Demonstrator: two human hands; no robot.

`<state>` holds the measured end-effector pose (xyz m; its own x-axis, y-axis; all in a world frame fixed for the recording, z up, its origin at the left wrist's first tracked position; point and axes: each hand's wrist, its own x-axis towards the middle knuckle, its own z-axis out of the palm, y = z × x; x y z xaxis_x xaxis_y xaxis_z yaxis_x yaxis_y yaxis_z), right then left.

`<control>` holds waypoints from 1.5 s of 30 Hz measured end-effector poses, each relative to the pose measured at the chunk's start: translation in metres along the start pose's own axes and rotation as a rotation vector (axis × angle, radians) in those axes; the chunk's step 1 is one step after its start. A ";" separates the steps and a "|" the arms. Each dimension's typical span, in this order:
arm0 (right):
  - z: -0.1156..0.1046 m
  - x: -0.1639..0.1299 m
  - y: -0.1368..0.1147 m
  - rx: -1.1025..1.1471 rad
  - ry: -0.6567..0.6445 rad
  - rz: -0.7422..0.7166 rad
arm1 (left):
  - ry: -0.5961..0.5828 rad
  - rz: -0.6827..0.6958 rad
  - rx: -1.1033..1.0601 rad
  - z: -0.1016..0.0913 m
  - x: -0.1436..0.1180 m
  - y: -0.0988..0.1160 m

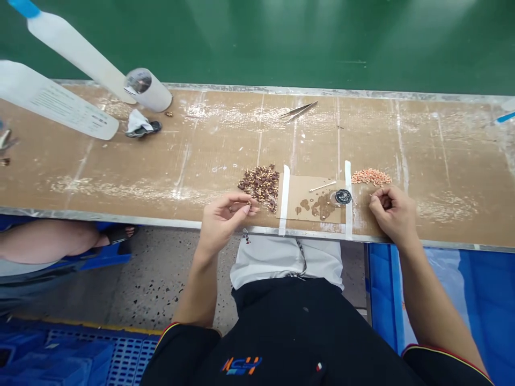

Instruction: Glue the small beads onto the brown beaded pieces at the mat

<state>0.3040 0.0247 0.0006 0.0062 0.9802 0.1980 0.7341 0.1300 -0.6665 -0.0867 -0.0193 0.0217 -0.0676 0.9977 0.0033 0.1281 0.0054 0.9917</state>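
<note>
Left hand pinches one tiny dark brown part between thumb and fingertips, right at the 7 o'clock edge of the heap of small dark brown metal-tipped parts on the scuffed brown worktop. Right hand is curled nearly closed just below the small pile of pale orange bits; cannot tell what it holds, if anything. Between the hands sits a taped-down tan card with dark stains and a small round black ring at its 3 o'clock side. Silver tweezers lie well off at 12 o'clock. The parts look light, stiff and easily dropped; best pinched at the sides with fingertips.
</note>
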 end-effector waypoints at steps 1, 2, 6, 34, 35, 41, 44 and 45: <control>0.000 0.000 0.000 0.005 -0.001 0.003 | -0.007 -0.031 -0.094 0.006 0.001 0.000; 0.000 0.000 0.000 0.009 -0.002 0.007 | -0.018 -0.059 -0.172 0.014 0.003 -0.001; -0.001 -0.001 0.000 0.010 0.004 0.044 | -0.099 -0.144 -0.398 0.049 0.012 -0.006; -0.017 0.034 -0.077 -0.182 -0.381 -0.086 | -0.302 -0.145 -0.570 0.089 0.010 -0.019; -0.017 0.033 -0.077 -0.189 -0.379 -0.084 | -0.304 -0.145 -0.570 0.089 0.010 -0.019; -0.014 0.032 -0.075 -0.222 -0.382 -0.082 | -0.322 -0.158 -0.560 0.089 0.011 -0.019; -0.014 0.032 -0.075 -0.223 -0.392 -0.084 | -0.329 -0.162 -0.562 0.089 0.010 -0.020; -0.014 0.032 -0.075 -0.227 -0.393 -0.083 | -0.330 -0.164 -0.562 0.089 0.010 -0.020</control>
<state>0.2584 0.0443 0.0671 -0.2846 0.9559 -0.0726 0.8516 0.2173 -0.4771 -0.0020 -0.0031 -0.0095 0.2754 0.9557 -0.1035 -0.3985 0.2115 0.8925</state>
